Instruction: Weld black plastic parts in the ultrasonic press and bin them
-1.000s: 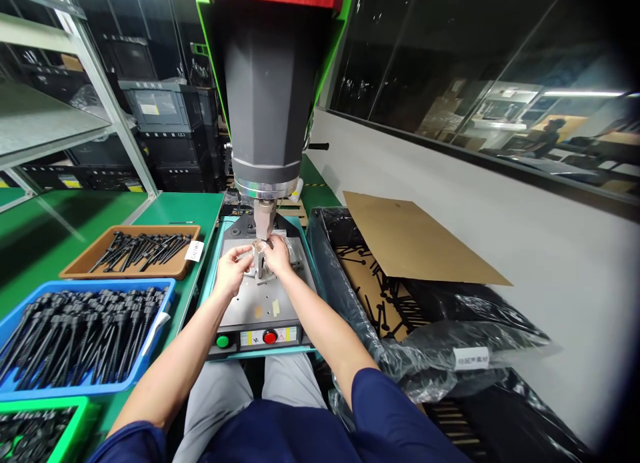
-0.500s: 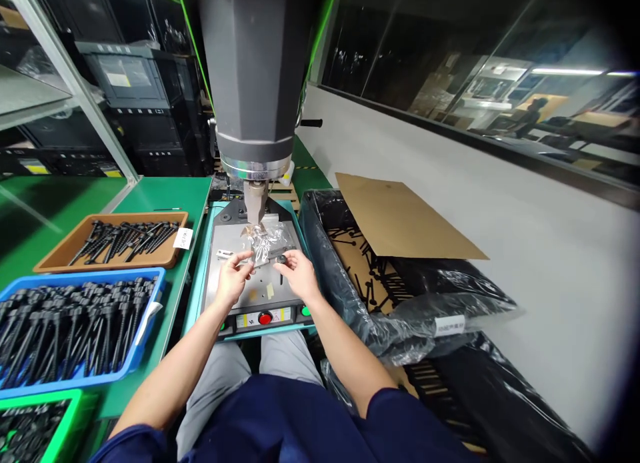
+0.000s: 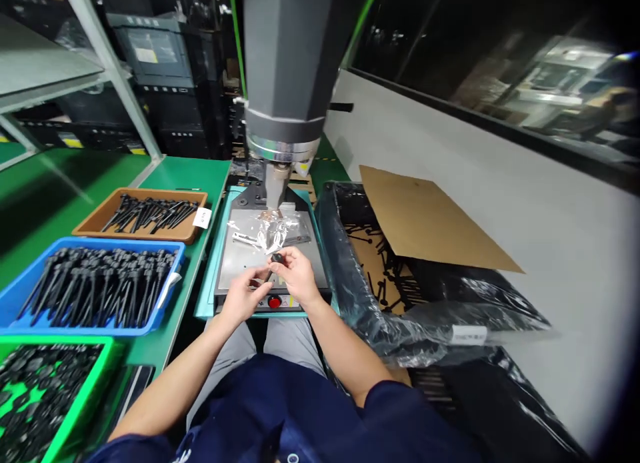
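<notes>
My right hand point(image 3: 299, 276) pinches a black rod with a round knob head point(image 3: 277, 257) by its upper end. The rod's thin shaft slants down to my left hand point(image 3: 246, 293), whose thumb and fingers close around its lower part. Both hands meet over the front of the metal work plate point(image 3: 231, 263) of a press-like machine. Just beyond them, clear plastic film point(image 3: 273, 233) covers part of the plate, under the grey metal tool head point(image 3: 276, 186). The red button point(image 3: 275, 301) shows below my hands.
On the left bench stand a brown tray point(image 3: 193, 235) and a blue tray point(image 3: 183, 256) of black rods, and a green tray point(image 3: 100, 376) of small black parts. At right, a plastic-lined box point(image 3: 345, 276) holds more rods under a cardboard sheet point(image 3: 435, 223).
My hands have come together and closer to my body, and my left hand now closes on the rod's lower part. The view has shifted, so the machine appears further right.
</notes>
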A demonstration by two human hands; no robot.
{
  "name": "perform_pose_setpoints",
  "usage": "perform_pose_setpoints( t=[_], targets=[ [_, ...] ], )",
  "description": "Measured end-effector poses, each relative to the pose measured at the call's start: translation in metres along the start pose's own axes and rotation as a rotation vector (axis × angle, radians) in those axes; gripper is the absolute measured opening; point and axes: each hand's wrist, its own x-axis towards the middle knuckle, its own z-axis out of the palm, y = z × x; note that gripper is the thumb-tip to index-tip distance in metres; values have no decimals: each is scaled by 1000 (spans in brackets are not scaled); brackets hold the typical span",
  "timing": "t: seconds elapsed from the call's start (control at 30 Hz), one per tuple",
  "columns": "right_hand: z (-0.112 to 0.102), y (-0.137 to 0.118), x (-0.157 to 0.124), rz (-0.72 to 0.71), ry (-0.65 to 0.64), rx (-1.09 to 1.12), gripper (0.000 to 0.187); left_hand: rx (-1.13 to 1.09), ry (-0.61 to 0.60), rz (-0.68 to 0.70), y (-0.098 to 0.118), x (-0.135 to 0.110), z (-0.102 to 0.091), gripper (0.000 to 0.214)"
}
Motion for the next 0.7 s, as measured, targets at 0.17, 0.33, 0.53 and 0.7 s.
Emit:
perform_pose_setpoints(
  t=[0.17, 0.33, 0.53, 0.7],
  targets=[
    [19, 1, -5, 114, -80, 96, 41, 144, 31, 41, 16, -18, -39, 13],
    [13, 11, -9, 220, -148, 80, 40, 320, 401, -30, 16, -41, -134, 15],
    [3, 23, -20, 294, -162, 29, 39, 823, 664, -292, -17, -69, -255, 19],
    [-3, 28, -24, 319, -146, 6, 38, 993, 548, -531, -44, -76, -282, 17]
  ],
)
